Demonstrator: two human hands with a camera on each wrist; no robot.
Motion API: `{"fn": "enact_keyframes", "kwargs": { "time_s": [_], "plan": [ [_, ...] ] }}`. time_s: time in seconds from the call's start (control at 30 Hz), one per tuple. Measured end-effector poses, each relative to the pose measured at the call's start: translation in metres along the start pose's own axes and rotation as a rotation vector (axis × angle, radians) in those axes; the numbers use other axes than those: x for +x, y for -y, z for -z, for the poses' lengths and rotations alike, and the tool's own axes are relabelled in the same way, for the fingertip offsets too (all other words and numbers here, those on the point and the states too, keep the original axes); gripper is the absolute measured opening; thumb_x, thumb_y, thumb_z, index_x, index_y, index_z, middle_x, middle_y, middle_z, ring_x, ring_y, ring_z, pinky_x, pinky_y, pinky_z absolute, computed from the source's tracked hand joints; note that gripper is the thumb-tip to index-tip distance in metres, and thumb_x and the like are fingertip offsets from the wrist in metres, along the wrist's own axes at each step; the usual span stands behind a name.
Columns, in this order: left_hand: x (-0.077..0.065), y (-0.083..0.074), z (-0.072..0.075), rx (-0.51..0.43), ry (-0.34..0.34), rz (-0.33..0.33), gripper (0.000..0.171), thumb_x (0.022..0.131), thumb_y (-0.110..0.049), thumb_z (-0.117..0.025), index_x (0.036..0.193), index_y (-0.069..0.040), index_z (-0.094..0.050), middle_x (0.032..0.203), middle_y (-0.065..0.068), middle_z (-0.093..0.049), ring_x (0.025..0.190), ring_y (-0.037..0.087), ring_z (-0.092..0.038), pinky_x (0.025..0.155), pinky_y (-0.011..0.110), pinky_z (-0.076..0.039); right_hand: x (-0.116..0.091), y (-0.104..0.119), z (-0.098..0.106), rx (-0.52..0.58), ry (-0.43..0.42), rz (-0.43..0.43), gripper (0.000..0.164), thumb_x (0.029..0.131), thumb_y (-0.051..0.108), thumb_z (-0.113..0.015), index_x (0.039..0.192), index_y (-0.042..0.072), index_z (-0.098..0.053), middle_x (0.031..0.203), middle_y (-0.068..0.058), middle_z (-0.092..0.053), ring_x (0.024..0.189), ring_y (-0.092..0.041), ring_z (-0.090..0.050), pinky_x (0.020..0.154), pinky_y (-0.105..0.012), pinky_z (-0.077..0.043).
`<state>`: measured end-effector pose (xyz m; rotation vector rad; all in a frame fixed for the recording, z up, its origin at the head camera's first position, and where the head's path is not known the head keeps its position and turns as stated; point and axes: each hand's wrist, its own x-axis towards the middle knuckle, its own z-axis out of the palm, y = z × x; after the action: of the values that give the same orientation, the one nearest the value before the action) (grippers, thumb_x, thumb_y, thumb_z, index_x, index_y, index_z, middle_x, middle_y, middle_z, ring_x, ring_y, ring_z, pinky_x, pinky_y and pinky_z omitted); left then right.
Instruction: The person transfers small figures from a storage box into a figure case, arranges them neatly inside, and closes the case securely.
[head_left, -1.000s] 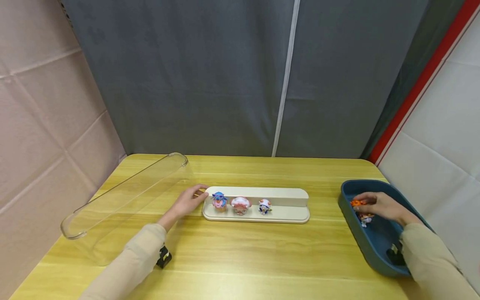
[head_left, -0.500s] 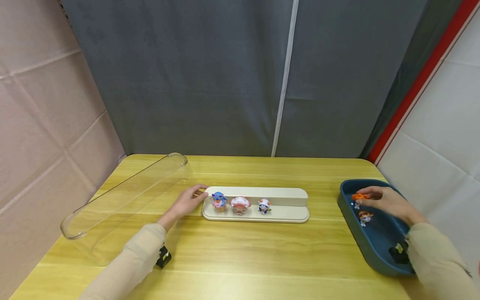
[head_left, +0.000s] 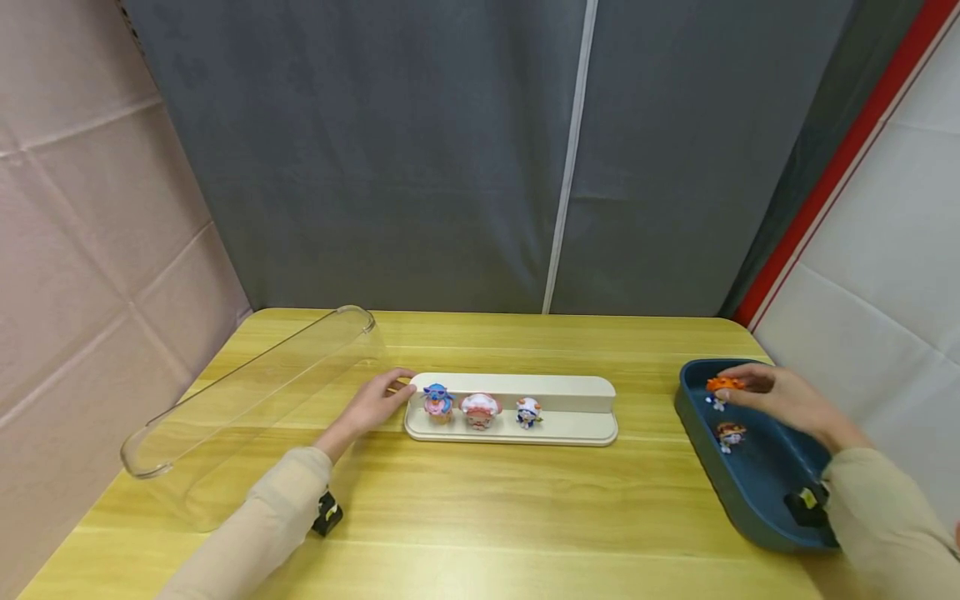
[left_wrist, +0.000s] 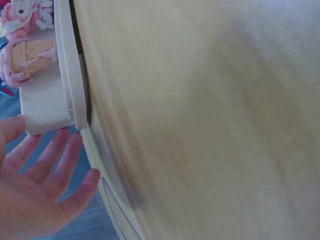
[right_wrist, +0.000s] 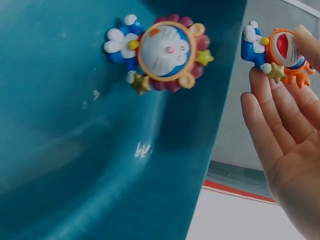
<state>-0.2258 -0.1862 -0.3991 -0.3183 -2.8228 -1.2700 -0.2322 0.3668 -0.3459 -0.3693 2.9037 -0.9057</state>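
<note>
In the head view my right hand (head_left: pixel 783 404) pinches a small figurine with an orange hood (head_left: pixel 724 385) over the blue bin (head_left: pixel 708 471). The right wrist view shows this figurine (right_wrist: pixel 280 50) at the fingertips, its blue-and-white body and gold star visible. A second figurine (right_wrist: pixel 167 50) with a maroon-petalled hood lies in the bin. My left hand (head_left: pixel 375 404) touches the left end of the cream display base (head_left: pixel 577 427), its fingers (left_wrist: pixel 52 155) fairly straight. On the base stand a blue-and-pink cone figurine (head_left: pixel 438 406), a pink-and-white one (head_left: pixel 480 411) and a small white-and-blue one (head_left: pixel 528 412).
A long transparent cover (head_left: pixel 251 400) lies slanted on the wooden table (head_left: pixel 525 517) at the left. Black devices sit at both wrists. A dark grey curtain (head_left: pixel 375 167) closes off the back, and pale sheets hang at both sides.
My right hand has lifted the orange-hooded figurine slightly and drawn back to the right, so the other figurine in the bin shows fully. My left hand and the base have hardly moved.
</note>
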Motion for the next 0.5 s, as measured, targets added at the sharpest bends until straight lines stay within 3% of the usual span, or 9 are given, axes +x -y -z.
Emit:
{"fn": "enact_keyframes", "kwargs": {
  "time_s": [0.5],
  "plan": [
    [0.0, 0.001, 0.0, 0.0, -0.003, 0.006, 0.029, 0.09, -0.018, -0.052, 0.115, -0.002, -0.054, 0.101, 0.018, -0.059, 0.089, 0.029, -0.057, 0.077, 0.041, -0.045, -0.005, 0.032, 0.009, -0.007, -0.051, 0.066, 0.049, 0.084, 0.033, -0.059, 0.119, 0.0, -0.051, 0.107, -0.02, -0.055, 0.082, 0.004, -0.049, 0.065, -0.026, -0.047]
  ]
}}
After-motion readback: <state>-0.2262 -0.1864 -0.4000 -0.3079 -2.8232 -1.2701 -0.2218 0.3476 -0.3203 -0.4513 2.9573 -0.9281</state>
